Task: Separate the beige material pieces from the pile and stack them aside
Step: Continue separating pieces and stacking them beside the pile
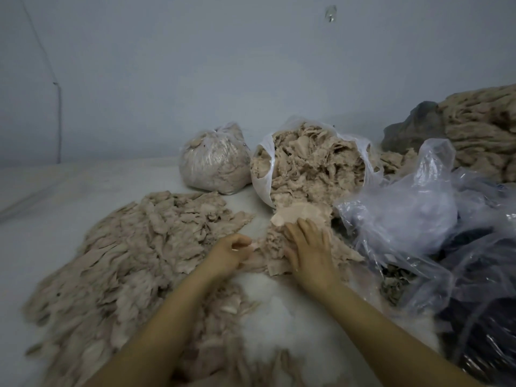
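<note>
Under right hand (307, 247) fingers: beige pieces (276, 244); left hand (229, 252) pinching.

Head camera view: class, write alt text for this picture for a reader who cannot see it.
A person's left hand pinches and right hand presses thin beige material pieces spilling from an open white plastic bag. A broad spread pile of beige pieces lies to the left, a tied clear bag of beige scraps behind, crumpled clear plastic sheeting at right.

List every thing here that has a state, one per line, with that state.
left hand: pinches a beige piece
right hand: flat on the small pile
open bag: tipped, spilling pieces
tied bag: knotted shut, full
sorted heap: spread loosely
clear plastic: crumpled
</note>
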